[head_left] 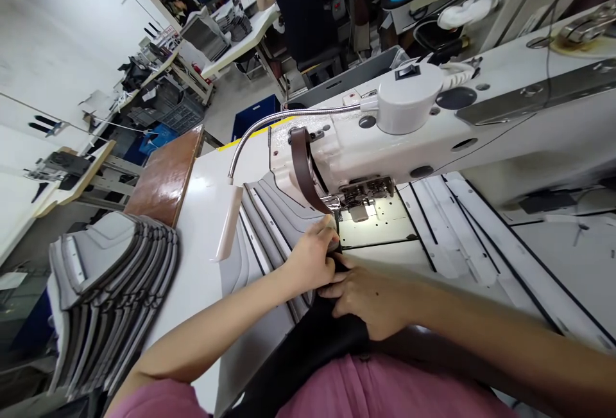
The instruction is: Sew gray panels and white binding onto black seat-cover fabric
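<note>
Under the head of a white sewing machine (356,148) lies a grey padded panel (269,212) with stitched lines and pale strips. Black material (312,341) runs along its near side toward my lap. My left hand (312,257) is closed at the panel's edge, close to the needle area, with its fingers pinching the edge. Just nearer to me, my right hand (366,296) rests on the black material, fingers spread and pointing left. The two hands almost touch. A dark brown strap hangs in a loop (304,167) at the machine head's end.
A tall stack of grey panels (110,277) stands at the left, beside a brown board (166,171). A bendable lamp (230,225) reaches over the panel. Long pale strips (452,225) lie right of the needle. A person in dark clothes (301,13) sits farther back.
</note>
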The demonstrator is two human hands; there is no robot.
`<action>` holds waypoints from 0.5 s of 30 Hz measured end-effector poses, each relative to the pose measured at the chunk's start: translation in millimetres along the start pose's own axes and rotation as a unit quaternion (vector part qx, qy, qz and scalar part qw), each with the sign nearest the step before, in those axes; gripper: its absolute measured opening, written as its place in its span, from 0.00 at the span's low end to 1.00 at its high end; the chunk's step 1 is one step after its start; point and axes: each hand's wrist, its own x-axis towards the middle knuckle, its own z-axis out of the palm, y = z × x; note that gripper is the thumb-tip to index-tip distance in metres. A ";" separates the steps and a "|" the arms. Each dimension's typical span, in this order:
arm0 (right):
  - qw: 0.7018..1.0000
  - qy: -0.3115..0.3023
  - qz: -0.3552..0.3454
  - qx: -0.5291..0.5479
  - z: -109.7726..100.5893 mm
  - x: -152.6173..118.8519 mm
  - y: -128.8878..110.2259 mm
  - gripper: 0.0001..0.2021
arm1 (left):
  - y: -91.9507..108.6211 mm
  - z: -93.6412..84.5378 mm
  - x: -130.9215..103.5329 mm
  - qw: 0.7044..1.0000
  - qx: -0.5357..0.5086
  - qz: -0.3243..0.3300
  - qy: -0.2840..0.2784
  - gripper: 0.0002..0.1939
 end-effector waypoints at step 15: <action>1.000 -0.011 0.009 0.006 -5.4 -3.6 -0.3 0.06 | 2.1 -1.8 14.5 0.999 0.013 0.036 0.001 0.19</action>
